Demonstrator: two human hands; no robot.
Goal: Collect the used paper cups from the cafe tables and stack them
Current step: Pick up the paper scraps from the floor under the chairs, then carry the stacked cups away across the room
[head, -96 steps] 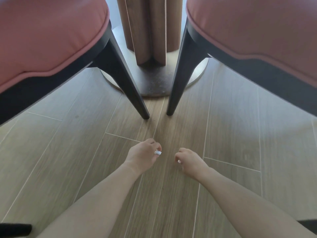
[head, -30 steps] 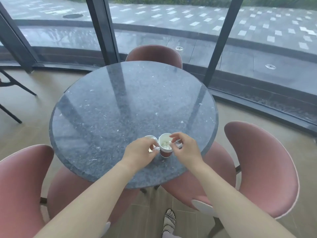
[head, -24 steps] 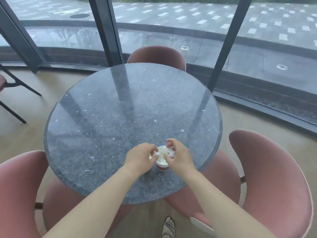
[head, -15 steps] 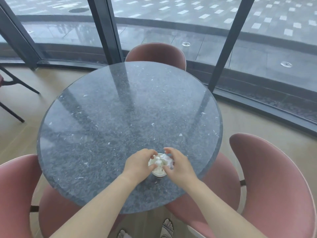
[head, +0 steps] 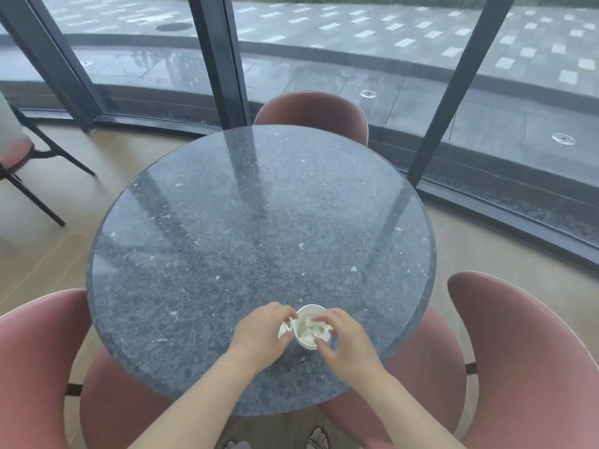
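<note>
1. Surface: round dark speckled stone table [head: 259,222]; glass wall w/ dark frames [head: 223,59] beyond its far edge.
2. Paper cup [head: 310,307]: upright on the surface, close to near edge, a little R of centre. White rim; dark red shows at base.
3. Contents: crumpled white wad [head: 312,327] fills the cup approx. to the rim.
4. Left hand [head: 262,335]: thumb and fingers pinch a small white scrap [head: 285,330] just L of cup rim; scrap against the cup wall.
5. Right hand [head: 348,346]: curled round cup's R side, thumb on near wall, forefinger lying across the wad. Grip narrow, on the cup.
6. Pink chairs [head: 518,351]: one at far edge, one each L and R, seats tucked under near edge.
</note>
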